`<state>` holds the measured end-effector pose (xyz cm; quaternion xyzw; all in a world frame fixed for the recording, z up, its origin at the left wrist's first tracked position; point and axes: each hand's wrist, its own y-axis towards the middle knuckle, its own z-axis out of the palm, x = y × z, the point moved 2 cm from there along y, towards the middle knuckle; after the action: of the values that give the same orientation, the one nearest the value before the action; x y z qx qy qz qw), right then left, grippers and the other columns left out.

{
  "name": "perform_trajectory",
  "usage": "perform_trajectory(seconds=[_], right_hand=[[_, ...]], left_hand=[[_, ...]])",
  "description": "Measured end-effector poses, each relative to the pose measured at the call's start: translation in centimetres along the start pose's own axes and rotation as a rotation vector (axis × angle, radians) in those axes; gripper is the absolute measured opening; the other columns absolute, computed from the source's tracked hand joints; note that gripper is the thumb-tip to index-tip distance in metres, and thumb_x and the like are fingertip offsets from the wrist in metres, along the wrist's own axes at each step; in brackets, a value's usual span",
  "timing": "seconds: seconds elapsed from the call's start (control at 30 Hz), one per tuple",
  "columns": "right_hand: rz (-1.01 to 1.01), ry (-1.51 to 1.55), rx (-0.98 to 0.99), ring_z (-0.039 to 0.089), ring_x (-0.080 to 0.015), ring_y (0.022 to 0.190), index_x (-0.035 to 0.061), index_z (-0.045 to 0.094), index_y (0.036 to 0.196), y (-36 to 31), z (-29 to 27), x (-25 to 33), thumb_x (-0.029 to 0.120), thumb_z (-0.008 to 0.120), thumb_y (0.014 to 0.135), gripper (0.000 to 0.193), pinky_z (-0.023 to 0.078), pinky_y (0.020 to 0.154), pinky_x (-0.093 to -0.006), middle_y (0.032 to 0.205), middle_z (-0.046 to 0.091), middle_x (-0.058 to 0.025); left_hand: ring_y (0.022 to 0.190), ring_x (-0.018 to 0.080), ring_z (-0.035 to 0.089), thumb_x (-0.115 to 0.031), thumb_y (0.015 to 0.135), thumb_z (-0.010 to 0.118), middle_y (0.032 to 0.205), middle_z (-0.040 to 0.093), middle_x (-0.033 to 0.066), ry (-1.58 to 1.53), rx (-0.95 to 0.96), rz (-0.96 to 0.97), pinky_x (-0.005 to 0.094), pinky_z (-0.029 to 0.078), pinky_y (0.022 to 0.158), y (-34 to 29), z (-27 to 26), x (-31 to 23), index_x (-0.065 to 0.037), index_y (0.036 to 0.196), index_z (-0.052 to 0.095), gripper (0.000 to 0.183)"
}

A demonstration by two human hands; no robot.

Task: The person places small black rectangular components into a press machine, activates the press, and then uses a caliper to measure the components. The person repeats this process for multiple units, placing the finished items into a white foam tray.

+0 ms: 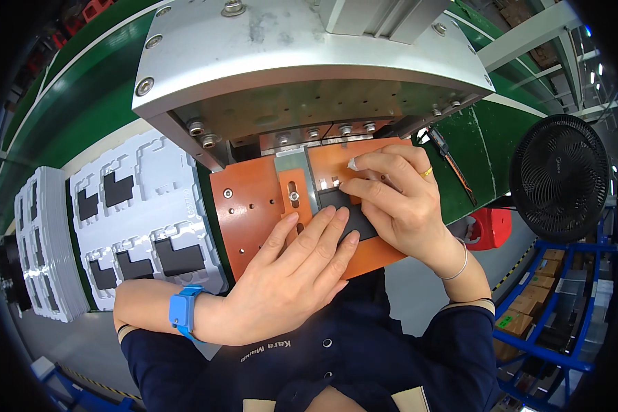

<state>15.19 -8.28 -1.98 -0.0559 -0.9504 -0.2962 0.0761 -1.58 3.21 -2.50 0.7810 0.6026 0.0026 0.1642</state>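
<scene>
A flat black plate point(358, 224) lies on the orange fixture base point(254, 180), under the press. My left hand point(292, 275) rests on it with fingers stretched out flat, holding nothing. At the plate's far edge, my right hand point(402, 199) has its fingers bent and drawn together by two small shiny tabs point(330, 183). Whatever its fingertips hold, if anything, is hidden. Something whitish covers one right fingertip. An orange slotted block point(293, 187) is fixed left of the plate, beside a grey metal strip point(312, 196).
The metal press frame point(309, 51) overhangs the far side. On the left, a white tray point(141, 225) holds several black L-shaped pieces, beside stacked white trays point(62, 254). To the right are a caliper-like tool point(453, 163), a black fan point(559, 177) and a red stool point(493, 228).
</scene>
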Motion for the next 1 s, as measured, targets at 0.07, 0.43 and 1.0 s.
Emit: perform_trajectory(seconds=[0.07, 0.43, 1.0], right_hand=[[0.008, 0.008, 0.028, 0.056, -0.0260, 0.100, 0.0094, 0.073, 0.092, -0.1, 0.0, 0.1, 0.003, 0.071, 0.063, 0.030, 0.049, 0.083, -0.0370, 0.107, 0.064, -0.0020], [0.042, -0.001, 0.037, 0.055, -0.0272, 0.106, 0.0093, 0.071, 0.101, 0.5, 0.4, 0.0, 0.004, 0.071, 0.068, 0.034, 0.049, 0.084, -0.0377, 0.115, 0.060, -0.0041], [0.170, 0.329, 0.182, 0.060, -0.0292, 0.102, 0.0076, 0.069, 0.110, -1.9, -2.8, 0.5, 0.020, 0.082, 0.071, 0.043, 0.049, 0.085, -0.0404, 0.113, 0.064, -0.0088]], left_hand=[[0.132, 0.0278, 0.048, -0.038, 0.089, 0.063, 0.140, 0.053, 0.0173, 0.000, -0.001, 0.001, 0.0471, 0.035, 0.110, 0.0, 0.1, 0.0, -0.004, 0.130, 0.059, 0.053], [0.133, 0.0308, 0.047, -0.029, 0.075, 0.076, 0.143, 0.049, 0.0188, -0.080, -0.006, -0.045, 0.0494, 0.033, 0.111, -0.1, 0.2, -0.2, -0.006, 0.131, 0.059, 0.064], [0.136, 0.0338, 0.044, -0.043, 0.080, 0.072, 0.146, 0.046, 0.0210, -0.143, 0.090, -0.051, 0.0509, 0.029, 0.113, -0.2, -0.5, 0.2, -0.007, 0.137, 0.055, 0.070]])
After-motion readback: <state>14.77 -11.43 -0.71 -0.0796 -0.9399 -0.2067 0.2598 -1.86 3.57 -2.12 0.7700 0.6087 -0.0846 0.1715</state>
